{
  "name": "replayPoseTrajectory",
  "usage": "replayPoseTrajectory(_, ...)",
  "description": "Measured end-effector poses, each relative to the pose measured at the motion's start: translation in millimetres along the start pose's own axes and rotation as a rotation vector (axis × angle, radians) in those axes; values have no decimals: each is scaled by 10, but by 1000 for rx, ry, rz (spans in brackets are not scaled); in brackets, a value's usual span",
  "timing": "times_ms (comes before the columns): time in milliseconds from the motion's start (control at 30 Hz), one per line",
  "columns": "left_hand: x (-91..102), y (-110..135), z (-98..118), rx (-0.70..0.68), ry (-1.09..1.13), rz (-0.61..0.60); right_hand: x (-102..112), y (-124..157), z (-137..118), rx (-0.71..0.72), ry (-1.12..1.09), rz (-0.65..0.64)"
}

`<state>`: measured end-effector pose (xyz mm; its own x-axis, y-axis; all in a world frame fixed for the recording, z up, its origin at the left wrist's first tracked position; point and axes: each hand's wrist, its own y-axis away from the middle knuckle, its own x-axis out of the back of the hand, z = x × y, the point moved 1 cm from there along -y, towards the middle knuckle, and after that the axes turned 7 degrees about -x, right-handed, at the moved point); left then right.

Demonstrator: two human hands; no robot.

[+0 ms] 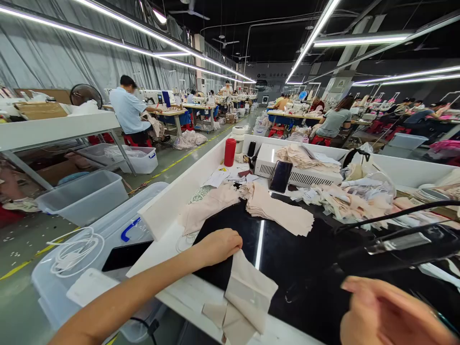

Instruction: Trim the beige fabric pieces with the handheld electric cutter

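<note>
My left hand (223,245) is closed on the upper corner of a thin beige fabric piece (249,290), which drapes down over the front edge of the black work surface (305,282). At the lower right my right hand (390,314) is slightly blurred, with its fingers curled; I cannot tell whether anything is in it. Beyond my left hand lies a stack of beige fabric pieces (276,208). Another beige pile (212,203) lies to the left of that stack.
A black machine arm (409,247) reaches in from the right. Behind the stacks are a phone (281,176), a white vented box (262,160) and a red canister (230,152). Mixed scraps (359,199) lie at the back right. Plastic bins (84,194) stand left; people sew farther off.
</note>
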<state>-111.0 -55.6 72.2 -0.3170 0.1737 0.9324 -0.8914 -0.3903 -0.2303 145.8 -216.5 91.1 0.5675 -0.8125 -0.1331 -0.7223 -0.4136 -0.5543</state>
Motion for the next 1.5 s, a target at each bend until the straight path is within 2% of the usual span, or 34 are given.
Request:
replayPoseTrajectory(33, 50, -25, 48, -18, 3, -5, -48, 24, 45, 7, 25, -108)
replayPoseTrajectory(67, 108, -54, 106, -43, 11, -9, -122, 26, 103, -52, 46, -226)
replayPoseTrajectory(133, 237, -123, 247, -104, 33, -16, -329, -8, 239, -345, 33, -547)
replayPoseTrajectory(200, 377, -199, 398, -172, 58, -14, -551, -30, 340, -692, -144, -840)
replayPoseTrajectory(233, 447, -235, 469, -205, 75, -3, -649, -24, 358, -759, -174, -960)
replayPoseTrajectory(367, 724, -327, 662, -306, 207, 53, -896, 159, 242, -887, -262, -1350)
replayPoseTrajectory(433, 858, -323, 694, -340, 265, 74, -933, 265, 144, -910, -318, -1526)
replayPoseTrajectory(500, 989, -279, 692, -371, 294, 94, -926, 295, 85, -897, -360, -1629)
replayPoseTrajectory(567, 1107, -197, 664, -391, 292, 107, -884, 231, 79, -882, -363, -1642)
replayPoseTrajectory(633, 1189, -81, 605, -406, 264, 115, -818, 97, 106, -884, -313, -1589)
replayPoseTrajectory(733, 1194, 130, 424, -407, 179, 148, -710, -132, 147, -833, -145, -1498)
replayPoseTrajectory(867, 938, 387, -6, -285, -28, 53, -641, -253, 235, -680, 196, -1544)
replayPoseTrajectory(933, 766, 481, -214, -188, -72, 68, -642, -223, 335, -563, 407, -1507)
replayPoseTrajectory(1000, 606, 551, -333, -69, -104, 131, -651, -168, 456, -475, 593, -1435)
replayPoseTrajectory(1067, 459, 601, -325, 16, -110, 181, -659, -120, 562, -432, 698, -1380)
replayPoseTrajectory(1200, 165, 671, -73, 65, -20, 197, -665, -99, 661, -407, 709, -1335)
replayPoseTrajectory(1333, -72, 760, 52, 85, 88, 66, -656, -119, 716, -403, 763, -1362)
replayPoseTrajectory(1433, -124, 839, -31, 208, 31, -45, -648, -128, 795, -413, 809, -1404)
replayPoseTrajectory(1500, -110, 877, -100, 304, 3, -74, -648, -132, 841, -425, 822, -1426)
